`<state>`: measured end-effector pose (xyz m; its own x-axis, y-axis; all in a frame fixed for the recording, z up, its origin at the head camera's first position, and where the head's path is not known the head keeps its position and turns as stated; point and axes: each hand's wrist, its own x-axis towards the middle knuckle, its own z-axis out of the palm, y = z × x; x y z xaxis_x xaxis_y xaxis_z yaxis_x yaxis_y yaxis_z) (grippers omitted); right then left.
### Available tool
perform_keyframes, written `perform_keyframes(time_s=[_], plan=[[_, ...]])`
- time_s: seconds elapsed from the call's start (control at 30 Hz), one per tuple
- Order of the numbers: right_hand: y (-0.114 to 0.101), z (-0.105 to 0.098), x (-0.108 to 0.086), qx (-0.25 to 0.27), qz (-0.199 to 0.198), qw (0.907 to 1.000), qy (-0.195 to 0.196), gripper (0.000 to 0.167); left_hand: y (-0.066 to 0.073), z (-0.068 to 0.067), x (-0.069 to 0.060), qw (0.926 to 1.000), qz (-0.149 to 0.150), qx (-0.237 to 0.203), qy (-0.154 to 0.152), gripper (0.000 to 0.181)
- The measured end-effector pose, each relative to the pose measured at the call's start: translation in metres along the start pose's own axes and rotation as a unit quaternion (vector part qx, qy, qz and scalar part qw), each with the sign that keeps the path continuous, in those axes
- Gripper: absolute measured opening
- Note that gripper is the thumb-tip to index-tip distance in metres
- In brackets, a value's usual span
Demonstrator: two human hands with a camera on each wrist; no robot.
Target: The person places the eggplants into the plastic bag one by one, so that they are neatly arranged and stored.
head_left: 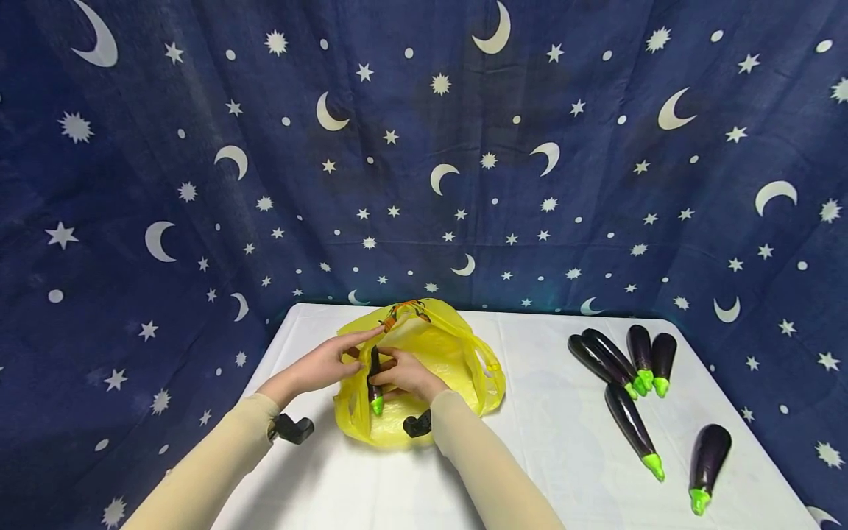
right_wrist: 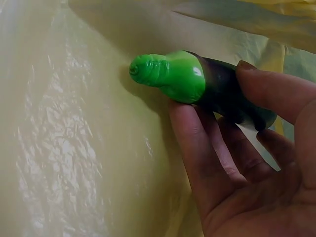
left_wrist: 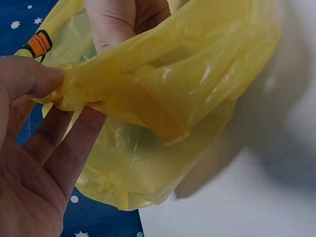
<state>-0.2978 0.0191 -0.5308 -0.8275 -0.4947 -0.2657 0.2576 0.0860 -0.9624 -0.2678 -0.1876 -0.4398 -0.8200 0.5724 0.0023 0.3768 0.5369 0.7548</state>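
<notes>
A yellow plastic bag (head_left: 450, 361) lies opened on the white table, its mouth facing the person. My left hand (head_left: 324, 364) pinches the bag's left edge between thumb and fingers; the left wrist view shows the gathered film (left_wrist: 74, 89) in that hand (left_wrist: 44, 128). Inside the bag mouth, my right hand (head_left: 412, 375) holds an eggplant (head_left: 375, 383) with its green stem end toward the person. In the right wrist view the thumb and fingers of the hand (right_wrist: 247, 163) are round the dark body of the eggplant (right_wrist: 185, 79), above the yellow film.
Several dark eggplants with green ends lie at the table's right: a cluster toward the back (head_left: 639, 353), one below it (head_left: 629, 419) and one nearer the front right (head_left: 709, 464). A blue cloth with moons and stars (head_left: 424, 184) hangs behind the white table (head_left: 543, 412).
</notes>
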Motion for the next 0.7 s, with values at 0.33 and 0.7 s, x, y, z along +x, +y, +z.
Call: perform_keyframes(time_s=[0.33, 0.7], plan=[[0.004, 0.004, 0.0, -0.039, 0.013, 0.9989, 0.02, 0.081, 0.004, -0.004, -0.002, 1.0, -0.006, -0.004, -0.006, 0.072], [0.004, 0.008, -0.002, -0.06, 0.008, 0.9978, 0.026, 0.079, 0.004, -0.013, -0.008, 0.9997, -0.014, -0.009, -0.02, 0.072]])
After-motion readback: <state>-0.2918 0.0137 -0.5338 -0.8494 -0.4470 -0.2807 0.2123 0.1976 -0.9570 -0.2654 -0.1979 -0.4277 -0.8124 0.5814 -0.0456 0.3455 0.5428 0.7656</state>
